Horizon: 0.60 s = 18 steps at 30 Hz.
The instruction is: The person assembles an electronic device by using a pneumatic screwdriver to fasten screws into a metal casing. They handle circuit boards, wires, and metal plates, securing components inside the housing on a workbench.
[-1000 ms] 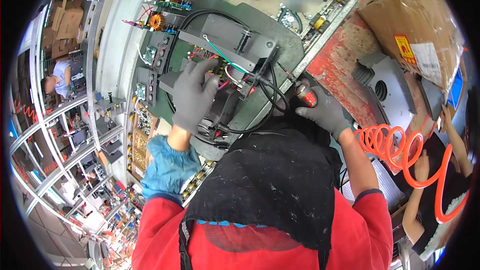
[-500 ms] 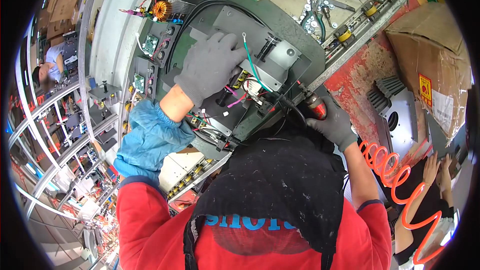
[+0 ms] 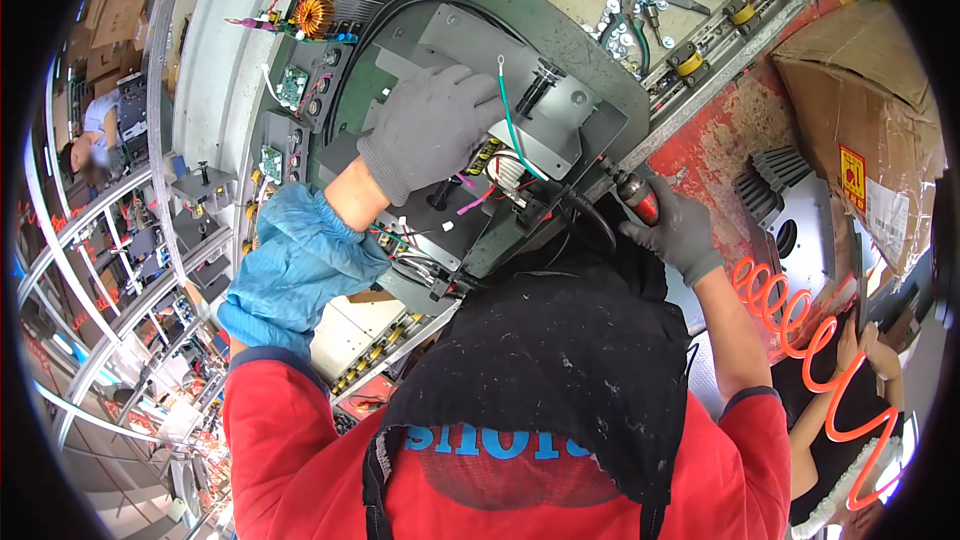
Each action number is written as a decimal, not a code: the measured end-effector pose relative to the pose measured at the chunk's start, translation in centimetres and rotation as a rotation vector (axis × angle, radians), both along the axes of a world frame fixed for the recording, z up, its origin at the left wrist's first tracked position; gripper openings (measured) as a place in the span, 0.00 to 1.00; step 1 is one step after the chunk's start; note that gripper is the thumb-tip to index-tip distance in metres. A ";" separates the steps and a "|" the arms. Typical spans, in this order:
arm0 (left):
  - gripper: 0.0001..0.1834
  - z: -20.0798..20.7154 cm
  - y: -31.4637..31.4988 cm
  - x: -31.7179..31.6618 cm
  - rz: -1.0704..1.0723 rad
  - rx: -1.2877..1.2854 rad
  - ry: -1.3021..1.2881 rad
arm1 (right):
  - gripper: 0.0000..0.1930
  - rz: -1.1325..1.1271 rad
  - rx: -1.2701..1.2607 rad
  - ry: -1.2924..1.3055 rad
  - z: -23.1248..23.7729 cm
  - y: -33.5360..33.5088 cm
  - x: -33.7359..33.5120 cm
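A green worktop point(image 3: 590, 70) extends beneath the left hand point(image 3: 435, 127), whose grip I cannot tell; under that hand sits one grey chassis point(image 3: 470, 40), probably stiff and heavy, best held by its edges, clear of fragile wires point(image 3: 509, 118); the right hand point(image 3: 685, 230) is clamped around one red-and-black driver point(image 3: 638, 199), likely hard; leftward beyond the left hand, two copper coils point(image 3: 313, 16).

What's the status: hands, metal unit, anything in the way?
Left hand over grey metal unit, contact unclear. Right hand gripping red-and-black power tool, off the unit's right side. Possible snag: green wire across the unit, near left hand.
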<state>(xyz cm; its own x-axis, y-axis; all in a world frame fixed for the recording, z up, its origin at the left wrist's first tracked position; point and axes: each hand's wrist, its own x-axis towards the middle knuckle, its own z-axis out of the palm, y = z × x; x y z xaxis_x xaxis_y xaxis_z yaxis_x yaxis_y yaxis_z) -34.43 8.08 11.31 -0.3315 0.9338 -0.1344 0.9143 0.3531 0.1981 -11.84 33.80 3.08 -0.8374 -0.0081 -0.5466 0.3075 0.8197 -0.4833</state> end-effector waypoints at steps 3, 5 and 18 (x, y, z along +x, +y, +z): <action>0.22 0.0 -0.1 0.0 0.001 0.053 -0.014 | 0.38 -0.003 0.055 0.084 -0.6 -0.2 0.5; 0.21 -0.1 -0.1 0.0 -0.003 0.054 -0.013 | 0.36 0.003 0.076 0.086 -0.7 -0.4 0.6; 0.17 -0.1 0.0 0.2 -0.009 0.075 -0.023 | 0.29 0.042 0.162 0.160 -0.6 -0.4 0.6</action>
